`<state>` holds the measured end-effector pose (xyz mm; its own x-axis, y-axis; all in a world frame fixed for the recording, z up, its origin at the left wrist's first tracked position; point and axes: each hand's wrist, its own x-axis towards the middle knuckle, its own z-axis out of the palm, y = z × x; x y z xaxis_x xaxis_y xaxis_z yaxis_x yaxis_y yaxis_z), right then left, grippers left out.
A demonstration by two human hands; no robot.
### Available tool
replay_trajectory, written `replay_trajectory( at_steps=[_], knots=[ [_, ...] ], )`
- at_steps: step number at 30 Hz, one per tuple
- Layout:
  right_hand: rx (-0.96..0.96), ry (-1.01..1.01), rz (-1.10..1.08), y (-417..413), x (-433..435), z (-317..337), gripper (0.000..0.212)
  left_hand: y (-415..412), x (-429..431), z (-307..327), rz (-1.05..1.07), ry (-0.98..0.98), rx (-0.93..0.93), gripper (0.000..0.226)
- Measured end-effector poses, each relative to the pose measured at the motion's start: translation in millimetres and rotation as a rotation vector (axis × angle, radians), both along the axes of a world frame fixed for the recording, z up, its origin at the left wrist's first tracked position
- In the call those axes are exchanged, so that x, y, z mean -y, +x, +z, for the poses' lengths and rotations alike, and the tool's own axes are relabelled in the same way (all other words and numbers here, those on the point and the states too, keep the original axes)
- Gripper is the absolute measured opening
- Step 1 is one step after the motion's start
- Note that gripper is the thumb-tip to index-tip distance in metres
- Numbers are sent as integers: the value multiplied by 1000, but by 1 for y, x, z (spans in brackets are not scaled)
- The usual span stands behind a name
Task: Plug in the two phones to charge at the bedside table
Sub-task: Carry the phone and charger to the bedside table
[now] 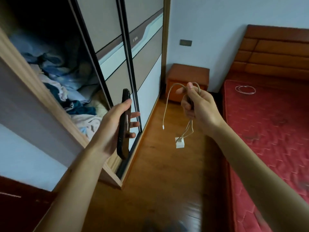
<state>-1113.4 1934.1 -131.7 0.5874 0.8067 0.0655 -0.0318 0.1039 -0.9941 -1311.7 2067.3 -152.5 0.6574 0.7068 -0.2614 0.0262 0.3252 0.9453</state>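
Clearly the step is carrying the gear to the bedside table (187,71), upper centre of the frame, well ahead. The left hand (115,126) clamps a dark phone (124,124) edge-on, thumb over its top edge; the right hand (197,104) is fisted around a looped cable (168,104) and perhaps something dark, its white charger block (180,142) dangling. Best to gather that slack first. A second cable (245,89) lies on the red mattress (267,128) at right; the open wardrobe (66,77) fills the left, over wooden floor (163,173).
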Motion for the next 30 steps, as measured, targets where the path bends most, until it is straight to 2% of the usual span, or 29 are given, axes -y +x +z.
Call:
replay_trajectory(
  at_steps=[10,17,22,30],
  knots=[
    [7,-8,-123,86,-73,-11,39,106,-90,-5,-125,54,-52,59],
    [6,9,-139,191,-125,-14,40,224,-145,4,-173,116,-68,53],
    [-7,45,-133,275,-162,-2,39,313,-179,22,-201,166,-85,62],
    [-2,66,-182,380,-212,-2,40,423,-233,24,-225,152,-87,43]
  ],
)
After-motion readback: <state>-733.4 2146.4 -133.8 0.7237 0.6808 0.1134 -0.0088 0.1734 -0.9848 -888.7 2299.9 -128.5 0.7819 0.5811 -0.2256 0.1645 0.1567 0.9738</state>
